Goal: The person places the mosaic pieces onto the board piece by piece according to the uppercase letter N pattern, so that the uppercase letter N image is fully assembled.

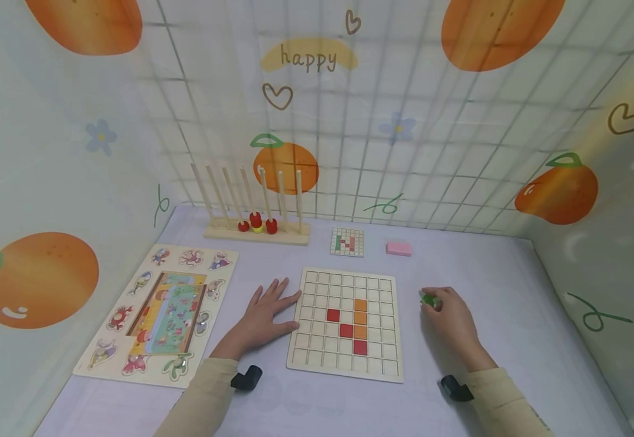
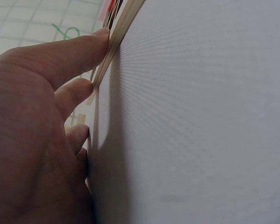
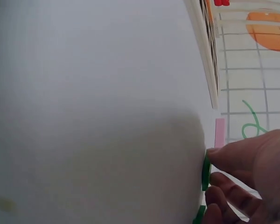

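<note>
A square wooden grid board [image 1: 306,358] lies flat on the table, with three red tiles [image 1: 360,347] on a diagonal and three orange tiles [image 1: 360,318] stacked in one column. My left hand [image 1: 265,315] rests at the board's left edge, fingers spread, thumb and forefinger touching the rim. To the right of the board, my right hand [image 1: 453,321] pinches a green tile [image 3: 206,171] between thumb and fingers, low over the table. A second green piece [image 3: 199,214] shows beneath those fingers in the right wrist view; the hand partly hides it.
Behind the board lie a small pattern card [image 1: 347,242] and a pink block [image 1: 399,249]. A wooden peg rack [image 1: 289,238] with several red and yellow beads stands at the back. At left is a sea-animal puzzle board [image 1: 153,261]. Patterned curtains surround the table.
</note>
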The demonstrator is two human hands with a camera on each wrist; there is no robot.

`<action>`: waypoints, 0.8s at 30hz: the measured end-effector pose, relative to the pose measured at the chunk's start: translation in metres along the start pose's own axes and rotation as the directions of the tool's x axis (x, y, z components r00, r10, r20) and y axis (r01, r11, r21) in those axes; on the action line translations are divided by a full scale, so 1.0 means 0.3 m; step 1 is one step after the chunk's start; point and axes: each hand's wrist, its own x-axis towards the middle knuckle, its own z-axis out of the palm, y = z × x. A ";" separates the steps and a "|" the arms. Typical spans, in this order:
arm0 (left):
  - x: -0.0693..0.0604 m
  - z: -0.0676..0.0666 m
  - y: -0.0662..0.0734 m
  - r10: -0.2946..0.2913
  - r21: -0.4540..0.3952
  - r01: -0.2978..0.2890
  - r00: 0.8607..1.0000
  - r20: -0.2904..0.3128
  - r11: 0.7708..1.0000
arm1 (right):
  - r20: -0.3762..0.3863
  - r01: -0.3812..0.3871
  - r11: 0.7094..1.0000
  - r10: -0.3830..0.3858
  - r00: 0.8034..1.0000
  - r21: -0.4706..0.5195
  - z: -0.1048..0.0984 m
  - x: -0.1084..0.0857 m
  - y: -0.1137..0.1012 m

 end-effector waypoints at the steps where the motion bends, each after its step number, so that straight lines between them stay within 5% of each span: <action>1: 0.000 0.001 -0.001 0.002 0.001 -0.002 1.000 -0.002 1.000 | 0.001 0.003 1.000 -0.003 1.000 -0.006 0.004 -0.001 -0.001; 15: -0.001 -0.001 -0.001 0.001 0.000 -0.001 1.000 -0.001 1.000 | 0.009 0.097 0.995 -0.097 0.995 -0.007 0.034 -0.033 -0.032; 24: -0.001 -0.003 0.002 -0.007 -0.003 0.007 1.000 0.008 1.000 | 0.020 0.036 0.999 -0.035 0.999 -0.039 0.030 -0.035 -0.036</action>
